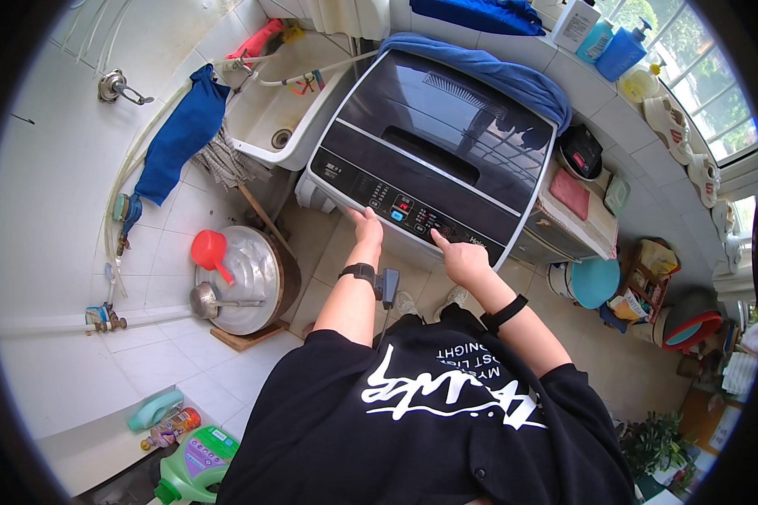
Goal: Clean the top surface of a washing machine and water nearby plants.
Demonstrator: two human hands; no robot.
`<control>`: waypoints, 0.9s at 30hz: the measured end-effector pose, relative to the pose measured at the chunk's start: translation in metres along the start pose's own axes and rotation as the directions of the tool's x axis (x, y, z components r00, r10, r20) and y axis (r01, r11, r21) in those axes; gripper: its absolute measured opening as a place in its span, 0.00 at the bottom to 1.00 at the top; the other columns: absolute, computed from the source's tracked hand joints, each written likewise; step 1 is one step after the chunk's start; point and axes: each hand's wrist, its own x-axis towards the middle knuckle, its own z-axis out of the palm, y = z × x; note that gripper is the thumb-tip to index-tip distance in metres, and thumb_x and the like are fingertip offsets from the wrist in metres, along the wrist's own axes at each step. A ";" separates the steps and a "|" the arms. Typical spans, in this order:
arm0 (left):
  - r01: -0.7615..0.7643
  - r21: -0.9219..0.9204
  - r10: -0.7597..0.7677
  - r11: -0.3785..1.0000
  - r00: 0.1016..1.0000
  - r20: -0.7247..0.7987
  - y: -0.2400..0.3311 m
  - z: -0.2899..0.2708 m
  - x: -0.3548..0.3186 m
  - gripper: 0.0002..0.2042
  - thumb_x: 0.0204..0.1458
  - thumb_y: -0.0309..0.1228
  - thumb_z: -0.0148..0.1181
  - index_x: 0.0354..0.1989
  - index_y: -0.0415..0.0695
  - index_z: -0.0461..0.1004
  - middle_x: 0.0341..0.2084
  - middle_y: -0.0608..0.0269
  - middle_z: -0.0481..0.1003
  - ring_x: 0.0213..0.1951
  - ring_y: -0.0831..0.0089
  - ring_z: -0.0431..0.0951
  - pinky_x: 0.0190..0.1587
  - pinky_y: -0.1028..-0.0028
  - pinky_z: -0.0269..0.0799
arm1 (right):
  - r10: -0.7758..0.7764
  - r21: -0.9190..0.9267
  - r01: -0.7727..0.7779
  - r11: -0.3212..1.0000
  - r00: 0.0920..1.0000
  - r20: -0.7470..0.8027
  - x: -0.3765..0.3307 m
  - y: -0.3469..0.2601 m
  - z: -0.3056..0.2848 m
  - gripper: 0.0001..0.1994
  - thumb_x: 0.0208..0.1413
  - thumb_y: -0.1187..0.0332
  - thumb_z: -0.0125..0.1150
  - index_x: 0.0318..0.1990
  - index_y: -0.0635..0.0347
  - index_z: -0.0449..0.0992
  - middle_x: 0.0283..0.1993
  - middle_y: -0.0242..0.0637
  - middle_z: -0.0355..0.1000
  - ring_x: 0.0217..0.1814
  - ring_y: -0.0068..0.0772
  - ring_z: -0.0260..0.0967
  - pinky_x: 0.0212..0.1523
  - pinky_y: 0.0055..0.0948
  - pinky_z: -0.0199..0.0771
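Observation:
In front of me stands a top-loading washing machine (446, 126) with its dark glass lid down. Along its near edge runs a black control panel (413, 215) with a lit red display (403, 205) and a blue button (397, 216). My right hand (465, 259) points with its index finger, whose tip is at the panel right of the display; the other fingers are curled and hold nothing. At the panel's front edge, below the display's left side, my left hand (365, 227) rests with fingers stretched out and nothing in it.
A white sink (299, 105) stands left of the machine, and a blue cloth (181, 135) hangs on a pipe. Below it, a red dipper (213, 252) and a metal ladle (204, 300) lie on a round metal lid (248, 282). Boxes and a blue basin (595, 282) are right.

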 end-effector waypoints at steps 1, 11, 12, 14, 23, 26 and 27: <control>0.003 0.000 -0.003 1.000 1.000 0.005 0.001 0.000 0.000 0.40 0.82 0.45 0.44 0.91 0.62 0.24 0.80 0.33 0.65 0.79 0.40 0.68 0.80 0.50 0.64 | 0.009 -0.010 -0.009 1.000 1.000 0.007 0.001 -0.001 0.000 0.42 0.69 0.73 0.54 0.89 0.33 0.54 0.46 0.40 0.89 0.45 0.47 0.90 0.43 0.48 0.87; -0.001 -0.007 0.001 1.000 1.000 -0.003 -0.005 0.002 0.007 0.40 0.82 0.45 0.44 0.91 0.62 0.24 0.80 0.31 0.64 0.79 0.39 0.68 0.81 0.50 0.63 | -0.002 -0.025 0.002 1.000 1.000 0.000 0.004 -0.001 0.000 0.42 0.69 0.73 0.54 0.89 0.36 0.54 0.44 0.39 0.89 0.42 0.47 0.90 0.42 0.47 0.88; -0.008 -0.006 0.008 1.000 1.000 -0.006 -0.007 0.002 0.009 0.40 0.82 0.45 0.44 0.91 0.62 0.24 0.80 0.31 0.64 0.79 0.39 0.68 0.81 0.50 0.63 | -0.006 -0.025 0.006 1.000 1.000 -0.001 0.004 -0.001 0.000 0.42 0.69 0.73 0.54 0.90 0.36 0.54 0.43 0.39 0.89 0.42 0.47 0.90 0.42 0.47 0.88; -0.032 -0.027 0.032 0.999 0.999 -0.006 -0.007 0.004 0.008 0.40 0.82 0.44 0.44 0.91 0.62 0.24 0.80 0.31 0.64 0.79 0.39 0.68 0.81 0.50 0.63 | -0.003 -0.034 0.003 0.999 1.000 0.002 0.003 -0.001 -0.001 0.42 0.69 0.73 0.54 0.90 0.36 0.54 0.44 0.40 0.89 0.43 0.47 0.90 0.42 0.47 0.88; -0.005 -0.006 0.005 1.000 1.000 -0.002 -0.004 0.004 0.003 0.40 0.82 0.45 0.44 0.91 0.62 0.24 0.79 0.31 0.66 0.79 0.39 0.68 0.80 0.50 0.63 | 0.014 -0.031 -0.013 0.999 0.999 0.031 0.000 -0.001 -0.002 0.43 0.69 0.73 0.55 0.90 0.35 0.51 0.46 0.42 0.89 0.44 0.46 0.90 0.43 0.47 0.88; -0.002 -0.012 0.002 1.000 1.000 0.004 0.001 0.006 -0.001 0.40 0.82 0.45 0.44 0.91 0.62 0.24 0.79 0.31 0.66 0.78 0.40 0.69 0.80 0.50 0.64 | 0.021 -0.027 -0.020 0.999 0.999 0.033 0.001 0.001 0.000 0.44 0.69 0.73 0.55 0.90 0.34 0.51 0.47 0.42 0.89 0.44 0.46 0.90 0.43 0.48 0.88; -0.003 -0.016 0.003 1.000 1.000 0.008 0.002 0.007 -0.002 0.40 0.82 0.44 0.44 0.91 0.62 0.24 0.79 0.31 0.66 0.78 0.40 0.69 0.80 0.50 0.64 | 0.023 -0.026 -0.022 0.999 0.999 0.034 0.001 0.002 0.001 0.44 0.69 0.73 0.55 0.90 0.34 0.51 0.47 0.42 0.89 0.44 0.46 0.90 0.43 0.48 0.88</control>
